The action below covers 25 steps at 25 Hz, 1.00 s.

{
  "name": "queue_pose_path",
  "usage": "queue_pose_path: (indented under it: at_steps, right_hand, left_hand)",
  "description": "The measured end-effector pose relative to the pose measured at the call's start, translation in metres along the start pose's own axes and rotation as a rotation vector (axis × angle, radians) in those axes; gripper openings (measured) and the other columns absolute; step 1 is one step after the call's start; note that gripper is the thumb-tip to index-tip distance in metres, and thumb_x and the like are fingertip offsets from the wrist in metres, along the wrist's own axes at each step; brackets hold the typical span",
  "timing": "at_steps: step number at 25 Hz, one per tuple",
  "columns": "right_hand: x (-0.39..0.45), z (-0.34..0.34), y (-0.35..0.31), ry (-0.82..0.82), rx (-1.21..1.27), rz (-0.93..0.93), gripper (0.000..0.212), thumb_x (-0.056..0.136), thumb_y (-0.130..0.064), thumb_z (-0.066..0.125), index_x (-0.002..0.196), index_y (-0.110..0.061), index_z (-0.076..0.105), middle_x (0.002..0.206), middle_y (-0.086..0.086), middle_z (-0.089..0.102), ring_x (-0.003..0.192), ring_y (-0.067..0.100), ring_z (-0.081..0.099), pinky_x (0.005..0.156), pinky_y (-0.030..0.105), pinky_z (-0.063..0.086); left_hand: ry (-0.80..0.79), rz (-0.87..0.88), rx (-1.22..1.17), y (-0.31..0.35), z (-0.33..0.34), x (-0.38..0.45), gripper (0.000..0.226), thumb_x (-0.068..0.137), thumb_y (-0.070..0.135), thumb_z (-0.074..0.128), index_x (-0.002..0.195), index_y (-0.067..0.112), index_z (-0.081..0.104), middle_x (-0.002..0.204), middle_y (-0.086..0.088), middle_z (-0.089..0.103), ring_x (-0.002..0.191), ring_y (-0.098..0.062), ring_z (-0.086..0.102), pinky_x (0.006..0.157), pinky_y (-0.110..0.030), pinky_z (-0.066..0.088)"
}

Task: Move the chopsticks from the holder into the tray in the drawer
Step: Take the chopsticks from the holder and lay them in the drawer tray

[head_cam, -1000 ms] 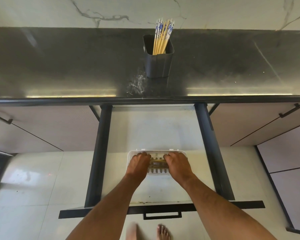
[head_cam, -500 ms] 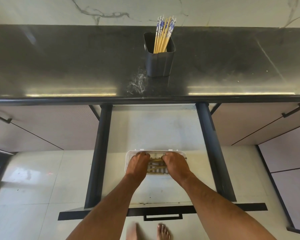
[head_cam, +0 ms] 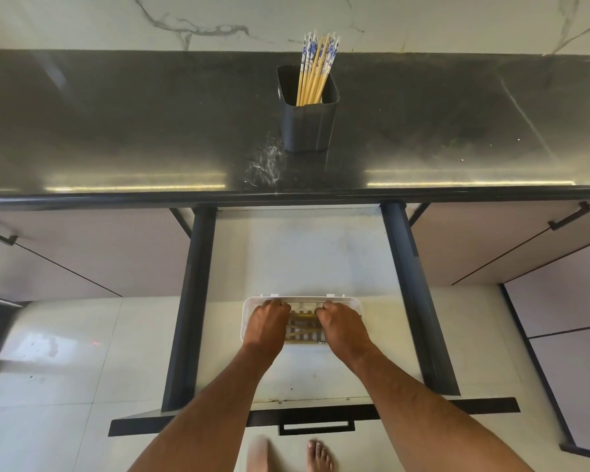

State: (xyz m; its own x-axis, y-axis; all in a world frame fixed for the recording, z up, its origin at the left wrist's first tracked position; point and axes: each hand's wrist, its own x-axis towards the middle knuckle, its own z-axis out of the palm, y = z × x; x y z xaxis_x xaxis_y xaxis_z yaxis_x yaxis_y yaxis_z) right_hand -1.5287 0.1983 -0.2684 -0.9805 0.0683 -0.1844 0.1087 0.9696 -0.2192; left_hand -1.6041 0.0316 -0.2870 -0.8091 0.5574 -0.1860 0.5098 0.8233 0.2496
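Yellow wooden chopsticks with blue-and-white patterned tops [head_cam: 315,68] stand bundled in the dark square holder [head_cam: 308,126], leaning toward its far right corner, so they can be pulled out by their upper ends. A few more chopsticks [head_cam: 304,330] already lie crosswise in the white slotted tray [head_cam: 249,310], showing between the two hands; one looks skewed across the others, which would explain why both hands are down there, probably squaring them up so they lie flat within the tray's walls.

Both hands are inside the tray. On the left hand [head_cam: 267,321] and the right hand [head_cam: 343,323] the fingers are curled downward, knuckles up, tips toward the tray's far wall. I cannot tell whether they pinch chopstick ends or only press on them, since the hands hide the tips.

That tray sits near the front of the pulled-out drawer [head_cam: 300,264], close to the person, where both arms reach it easily. Dark rails run along the drawer's sides, and its handle [head_cam: 315,427] faces the person's bare feet [head_cam: 319,454]. The holder stands well back on the dark table [head_cam: 116,131], directly above the drawer, so each trip is a short reach up and back. Judging by the full bundle up there, much of the task remains.
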Motion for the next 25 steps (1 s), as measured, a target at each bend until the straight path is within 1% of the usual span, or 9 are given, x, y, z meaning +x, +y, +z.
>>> queue_pose_path:
  at_steps: [2,5,9,12,14,18,19,23,25]
  right_hand:
    - [0.0,0.003,0.003,0.017,0.007,0.003,0.014,0.09,-0.01,0.068,0.103,-0.009,0.073,0.101,0.009,0.073,0.091,0.023,0.07,0.079,0.031,0.056]
    - [0.0,0.006,0.007,0.033,0.029,0.005,0.017,0.087,-0.012,0.071,0.103,-0.008,0.074,0.104,0.009,0.073,0.094,0.023,0.07,0.085,0.033,0.058]
    - [-0.002,0.005,0.007,-0.015,0.061,0.028,0.021,0.086,-0.016,0.073,0.105,-0.008,0.076,0.107,0.01,0.072,0.097,0.023,0.069,0.086,0.034,0.058]
    - [-0.003,0.001,0.006,-0.066,0.069,0.065,0.01,0.077,-0.007,0.073,0.083,-0.014,0.076,0.086,0.005,0.074,0.081,0.023,0.069,0.087,0.04,0.056]
    - [-0.003,0.002,0.006,-0.08,0.087,0.11,0.019,0.074,0.001,0.065,0.069,-0.017,0.071,0.07,-0.001,0.071,0.069,0.021,0.066,0.089,0.042,0.054]
    - [-0.001,0.007,0.006,-0.073,0.066,0.136,0.027,0.078,0.003,0.06,0.071,-0.018,0.074,0.07,-0.003,0.072,0.072,0.018,0.067,0.107,0.038,0.037]
    - [-0.001,0.005,0.005,-0.071,0.064,0.136,0.027,0.078,0.004,0.059,0.07,-0.018,0.073,0.07,-0.003,0.072,0.072,0.018,0.067,0.108,0.038,0.036]
    - [0.001,0.005,0.004,-0.049,0.094,0.151,0.033,0.078,0.006,0.057,0.061,-0.023,0.06,0.068,-0.001,0.07,0.072,0.024,0.068,0.1,0.041,0.047]
    - [0.002,0.005,0.003,-0.061,0.111,0.161,0.031,0.079,0.005,0.056,0.063,-0.022,0.061,0.07,0.001,0.071,0.073,0.025,0.067,0.1,0.041,0.047]
  left_hand:
    - [0.01,-0.018,-0.028,-0.002,0.003,-0.001,0.012,0.089,0.008,0.069,0.093,0.016,0.076,0.09,-0.003,0.074,0.078,-0.019,0.07,0.075,-0.032,0.06]
    - [0.006,-0.023,-0.026,-0.005,0.009,-0.001,0.01,0.085,0.017,0.077,0.095,0.021,0.077,0.091,0.002,0.074,0.076,-0.012,0.069,0.074,-0.027,0.062]
    - [0.002,-0.009,-0.029,-0.006,0.008,-0.001,0.016,0.084,0.005,0.07,0.094,0.015,0.077,0.093,-0.002,0.075,0.08,-0.017,0.071,0.074,-0.032,0.062]
    - [-0.015,-0.02,-0.041,-0.005,0.007,-0.005,0.016,0.083,0.004,0.067,0.093,0.013,0.076,0.092,-0.004,0.076,0.08,-0.019,0.071,0.074,-0.035,0.062]
    - [-0.021,-0.019,-0.071,-0.004,0.008,-0.008,0.015,0.086,0.006,0.066,0.094,0.013,0.076,0.092,-0.003,0.076,0.08,-0.019,0.071,0.075,-0.034,0.062]
    - [0.006,-0.008,-0.127,-0.002,0.004,-0.01,0.021,0.094,0.015,0.053,0.09,0.014,0.074,0.09,-0.003,0.074,0.078,-0.019,0.069,0.073,-0.034,0.061]
    - [0.016,-0.003,-0.134,-0.002,0.004,-0.011,0.023,0.096,0.017,0.051,0.089,0.014,0.074,0.089,-0.003,0.074,0.077,-0.019,0.068,0.072,-0.034,0.06]
    - [0.02,0.016,-0.159,-0.004,0.008,-0.014,0.027,0.096,0.021,0.05,0.089,0.013,0.075,0.089,-0.003,0.073,0.078,-0.017,0.067,0.074,-0.033,0.061]
    - [0.017,0.022,-0.165,-0.003,0.007,-0.015,0.027,0.096,0.019,0.05,0.088,0.012,0.075,0.089,-0.004,0.073,0.078,-0.018,0.067,0.076,-0.033,0.06]
